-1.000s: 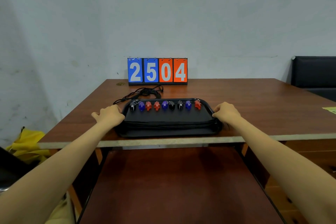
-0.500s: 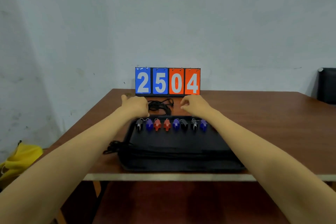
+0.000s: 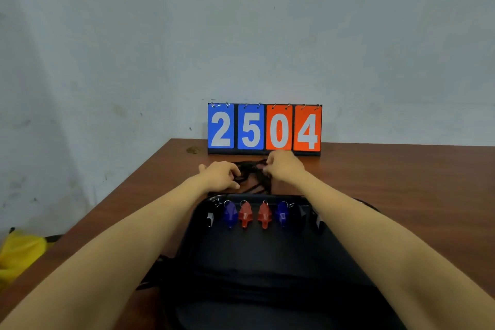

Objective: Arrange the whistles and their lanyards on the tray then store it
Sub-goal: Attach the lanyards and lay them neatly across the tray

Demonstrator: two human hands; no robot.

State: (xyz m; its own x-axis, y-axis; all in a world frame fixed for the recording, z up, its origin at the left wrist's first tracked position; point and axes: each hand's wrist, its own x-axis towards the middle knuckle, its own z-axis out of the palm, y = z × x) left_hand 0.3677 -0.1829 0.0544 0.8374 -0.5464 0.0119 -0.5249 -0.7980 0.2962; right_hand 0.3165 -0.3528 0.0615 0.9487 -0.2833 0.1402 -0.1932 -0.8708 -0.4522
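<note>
Both arms reach straight out over the black tray (image 3: 257, 254), forearms bare and nearly parallel, converging toward the far side of the wooden table (image 3: 401, 185). The left hand (image 3: 221, 175) sits knuckles up, fingers curled down into the tangle of black lanyards (image 3: 254, 174) just beyond the tray's far rim. The right hand (image 3: 284, 167) is beside it, fingers bent and pinching into the same bundle of cords from the other side, right in front of the flip scoreboard (image 3: 264, 128) reading 2504. Both hands are closed on the cords, though exactly which strands each one has is too dark to tell.

On the tray, the whistles lie in a row along the far edge: a black whistle (image 3: 210, 218) at the left end, then a blue whistle (image 3: 230, 214), two red whistles (image 3: 245, 214), another blue one (image 3: 281, 214), and darker ones partly hidden under the right forearm. Something yellow (image 3: 18, 254) lies low at the left.
</note>
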